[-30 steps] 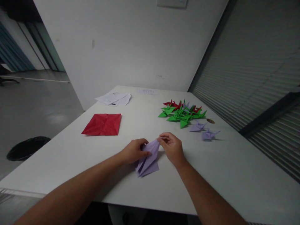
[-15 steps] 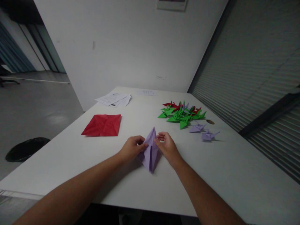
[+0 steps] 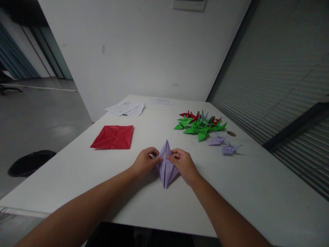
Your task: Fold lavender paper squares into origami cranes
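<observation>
A light purple sheet of origami paper [image 3: 166, 171], folded into a tall diamond with a seam down its middle, is between my hands just above the table. My left hand [image 3: 146, 161] pinches its left edge, thumb on the front face. On the other side my right hand [image 3: 185, 164] grips the right edge, with its thumb pressed near the centre seam and the fingers curled behind. The back of the paper is hidden from me.
A creased red paper square [image 3: 113, 138] lies to the left on the white table [image 3: 123, 206]. Several green and red paper cranes [image 3: 199, 125] cluster at the right, near two purple cranes [image 3: 228, 149]. Printed sheets [image 3: 125, 108] lie farther back. A black bin [image 3: 31, 163] stands on the floor.
My right hand has come down slightly and closed onto the right side of the purple paper. The gap along the paper's middle has narrowed. My left hand keeps its hold.
</observation>
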`<action>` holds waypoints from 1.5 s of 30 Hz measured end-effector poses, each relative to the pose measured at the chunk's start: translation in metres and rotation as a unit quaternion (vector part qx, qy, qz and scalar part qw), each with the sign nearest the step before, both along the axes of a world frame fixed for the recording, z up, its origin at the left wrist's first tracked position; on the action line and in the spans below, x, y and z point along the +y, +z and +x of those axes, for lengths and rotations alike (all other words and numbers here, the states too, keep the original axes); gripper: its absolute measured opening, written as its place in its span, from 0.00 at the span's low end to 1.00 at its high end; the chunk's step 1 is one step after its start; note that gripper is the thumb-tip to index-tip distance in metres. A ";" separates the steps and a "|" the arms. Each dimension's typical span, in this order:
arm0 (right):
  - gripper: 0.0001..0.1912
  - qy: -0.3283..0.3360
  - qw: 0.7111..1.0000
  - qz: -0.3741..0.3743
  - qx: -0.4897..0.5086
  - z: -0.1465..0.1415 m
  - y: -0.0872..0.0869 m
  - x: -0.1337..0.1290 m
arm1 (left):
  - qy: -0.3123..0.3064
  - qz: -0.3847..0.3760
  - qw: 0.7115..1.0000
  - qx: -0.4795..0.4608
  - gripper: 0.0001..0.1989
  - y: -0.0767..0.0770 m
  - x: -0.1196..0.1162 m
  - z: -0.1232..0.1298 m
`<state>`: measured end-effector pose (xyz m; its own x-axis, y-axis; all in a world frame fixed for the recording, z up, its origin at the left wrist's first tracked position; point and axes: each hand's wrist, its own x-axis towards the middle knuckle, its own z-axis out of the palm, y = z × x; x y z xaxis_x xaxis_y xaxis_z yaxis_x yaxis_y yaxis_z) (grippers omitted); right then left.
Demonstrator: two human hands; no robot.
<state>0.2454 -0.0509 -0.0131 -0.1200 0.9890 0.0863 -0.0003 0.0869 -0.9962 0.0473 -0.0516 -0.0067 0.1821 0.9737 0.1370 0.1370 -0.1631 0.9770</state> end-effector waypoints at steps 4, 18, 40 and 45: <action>0.22 -0.003 1.000 0.015 -0.016 0.001 0.000 0.000 | -0.046 -0.036 0.993 -0.106 0.15 -0.002 0.001 0.002; 0.19 0.017 1.000 0.008 -0.024 -0.002 0.003 -0.005 | -0.039 -0.059 0.986 -0.151 0.24 -0.007 0.002 0.009; 0.21 0.019 0.999 0.013 -0.043 -0.003 0.006 -0.006 | -0.053 0.027 0.997 -0.048 0.18 -0.006 0.001 0.008; 0.15 0.037 0.997 0.043 -0.054 -0.006 0.009 -0.005 | -0.028 0.004 0.996 -0.083 0.16 -0.004 0.003 0.005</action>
